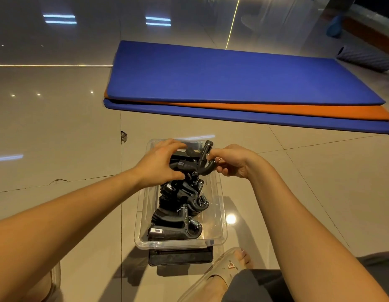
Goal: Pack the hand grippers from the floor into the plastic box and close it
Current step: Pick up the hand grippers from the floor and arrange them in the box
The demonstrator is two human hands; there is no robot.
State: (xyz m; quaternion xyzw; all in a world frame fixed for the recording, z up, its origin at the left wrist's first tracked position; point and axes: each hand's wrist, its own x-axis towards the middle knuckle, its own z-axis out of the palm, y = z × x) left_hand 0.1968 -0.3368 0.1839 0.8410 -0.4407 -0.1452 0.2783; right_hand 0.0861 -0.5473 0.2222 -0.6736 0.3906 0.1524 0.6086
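Note:
A clear plastic box (pixel 219 214) stands on the tiled floor in front of me, holding several black hand grippers (pixel 178 205) in a row. At the box's far end one black hand gripper (pixel 200 162) sits on top of the pile. My left hand (pixel 160 162) grips its handle from the left, and my right hand (pixel 230 160) pinches its curved end from the right. A black lid (pixel 180 257) lies under the box's near end.
Folded blue and orange exercise mats (pixel 232 83) lie on the floor beyond the box. A grey foam roller (pixel 365 58) rests at the far right. My sandalled foot (pixel 224 271) is just right of the box's near end.

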